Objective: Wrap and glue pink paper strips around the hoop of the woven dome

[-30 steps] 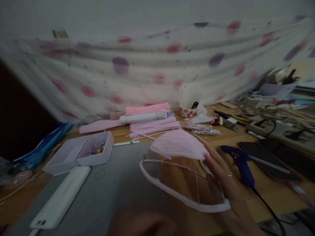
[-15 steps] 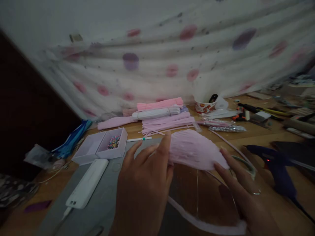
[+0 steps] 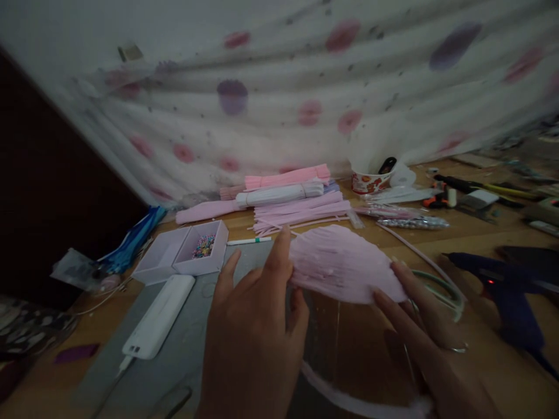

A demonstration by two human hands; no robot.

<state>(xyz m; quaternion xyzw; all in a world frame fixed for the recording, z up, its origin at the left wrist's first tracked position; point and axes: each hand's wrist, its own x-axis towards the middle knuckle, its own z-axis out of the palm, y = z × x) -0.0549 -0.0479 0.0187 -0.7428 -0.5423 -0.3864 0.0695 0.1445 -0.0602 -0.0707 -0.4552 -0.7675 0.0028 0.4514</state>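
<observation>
A pale pink, fuzzy, petal-shaped piece (image 3: 343,265) with fine ridges is held up over the table. My right hand (image 3: 428,326), wearing a ring, grips its pointed right end between the fingers. At the left end, the index finger of my left hand (image 3: 257,326) touches or lies just beside the edge; its thumb stands apart and the other fingers are spread. A curved pink strip (image 3: 349,401) hangs below, and a thin strand runs down from the petal-shaped piece. Bundles of pink pipe cleaners (image 3: 301,210) lie behind.
To the right lies a blue glue gun (image 3: 502,291) with a red light. On the left are a white power bank (image 3: 159,317) with a cable and an open box (image 3: 201,250) of coloured beads. A paper cup (image 3: 371,181), tools and packets lie at the back.
My left thumb has come away from the pink piece, and the left index finger has shifted slightly left. My right hand keeps its grip. The view has moved a little.
</observation>
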